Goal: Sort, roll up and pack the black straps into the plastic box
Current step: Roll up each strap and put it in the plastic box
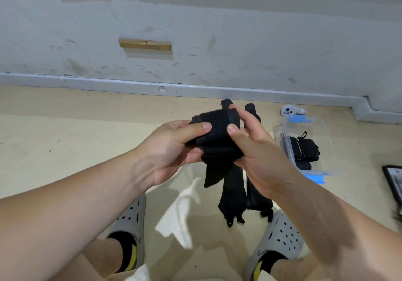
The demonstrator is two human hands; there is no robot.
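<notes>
Grey clogs (130,226) and bare forearms nearest. Left hand (171,148) and right hand (258,150) raised above floor, each grip clamped on half-rolled strap (215,132), thumbs pressing fuzzy outer wrap, loose tail hanging below. Plastic box (330,150) on floor at right, rolled bundle (304,148) already inside. Two long straps (232,193) flat on floor, unrolled. Judgement: partway; finish this roll, pack it, then those two.

Fuzzy matt black cloth strap (217,137), clear glossy plastic box (326,150), smooth beige floor (65,128).
</notes>
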